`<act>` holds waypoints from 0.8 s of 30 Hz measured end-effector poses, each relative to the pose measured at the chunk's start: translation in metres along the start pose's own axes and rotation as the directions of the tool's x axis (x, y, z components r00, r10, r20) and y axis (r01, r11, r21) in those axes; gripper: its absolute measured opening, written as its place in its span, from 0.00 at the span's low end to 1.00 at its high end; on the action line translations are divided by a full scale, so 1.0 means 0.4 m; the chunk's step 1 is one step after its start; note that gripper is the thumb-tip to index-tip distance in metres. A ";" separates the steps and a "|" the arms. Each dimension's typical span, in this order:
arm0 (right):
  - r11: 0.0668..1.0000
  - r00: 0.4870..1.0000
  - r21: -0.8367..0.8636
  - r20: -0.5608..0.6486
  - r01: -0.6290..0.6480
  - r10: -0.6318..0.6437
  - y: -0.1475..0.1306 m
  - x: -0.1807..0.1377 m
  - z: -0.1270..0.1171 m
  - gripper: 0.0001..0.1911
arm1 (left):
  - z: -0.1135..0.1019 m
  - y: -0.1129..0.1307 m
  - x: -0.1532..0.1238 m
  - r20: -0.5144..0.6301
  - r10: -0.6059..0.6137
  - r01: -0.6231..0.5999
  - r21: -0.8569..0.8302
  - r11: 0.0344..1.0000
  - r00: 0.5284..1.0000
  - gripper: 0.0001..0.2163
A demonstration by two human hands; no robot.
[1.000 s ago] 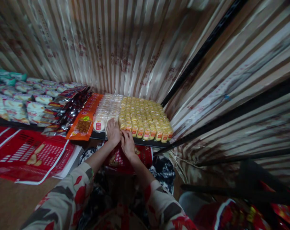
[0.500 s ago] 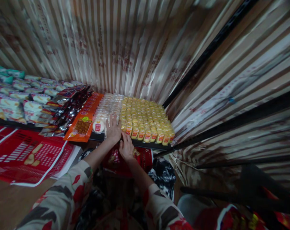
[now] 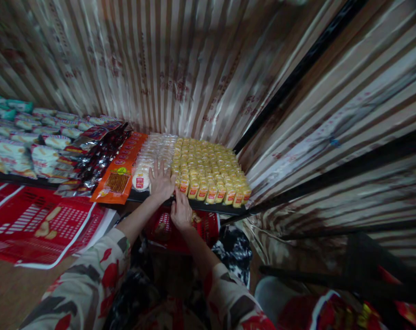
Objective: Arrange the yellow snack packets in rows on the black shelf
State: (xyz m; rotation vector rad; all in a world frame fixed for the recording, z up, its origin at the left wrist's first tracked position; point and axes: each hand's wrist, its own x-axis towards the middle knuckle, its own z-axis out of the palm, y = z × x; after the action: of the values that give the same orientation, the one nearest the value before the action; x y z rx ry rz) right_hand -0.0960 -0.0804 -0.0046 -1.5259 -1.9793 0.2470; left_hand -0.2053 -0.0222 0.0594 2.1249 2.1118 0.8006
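My left hand (image 3: 161, 183) lies open, its fingers spread over the fronts of the round white wrapped snacks (image 3: 139, 180). Close beside it, lower and to the right, my right hand (image 3: 182, 211) reaches up to the shelf's front edge. Its fingers are stretched out and touch the front where the white packs meet the rows of small yellow wrapped snacks (image 3: 211, 172); their tips are partly hidden. Left of the white packs leans an orange snack bag (image 3: 117, 176).
Dark red shiny packets (image 3: 98, 156) and several white packs (image 3: 45, 160) fill the shelf leftward. A red printed sheet (image 3: 39, 220) hangs below. Striped plastic sheeting (image 3: 166, 59) stands behind. A black pole (image 3: 290, 96) slants at the right. A red bag (image 3: 183, 233) is under the shelf.
My left hand has shifted slightly left and its fingers have spread wider over the white packs. My right hand has stayed nearly in place.
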 end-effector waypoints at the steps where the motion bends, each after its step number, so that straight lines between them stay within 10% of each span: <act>1: 1.000 1.000 -0.011 0.001 0.001 -0.001 0.001 -0.001 0.000 0.30 | 0.006 -0.002 0.009 -0.005 0.008 -0.008 0.003 1.000 1.000 0.21; 12: 0.993 0.998 -0.111 0.045 0.049 -0.044 -0.004 0.008 -0.001 0.32 | 0.036 0.002 0.057 0.096 -0.001 0.003 -0.018 1.000 0.995 0.23; 18: 0.990 0.995 -0.119 0.083 0.071 -0.061 -0.007 0.012 -0.008 0.32 | 0.027 -0.009 0.022 -0.080 0.042 -0.053 -0.148 0.988 0.996 0.18; 24: 0.994 0.997 -0.108 0.070 0.022 -0.014 -0.009 0.003 -0.009 0.28 | -0.141 0.035 -0.125 -0.297 0.146 -0.278 -0.474 0.835 0.944 0.13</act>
State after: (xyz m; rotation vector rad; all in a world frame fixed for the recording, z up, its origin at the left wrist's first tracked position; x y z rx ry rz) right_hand -0.0969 -0.0812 0.0005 -1.5859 -2.0905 0.1895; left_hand -0.2108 -0.0888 0.0973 2.0528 1.5029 1.5300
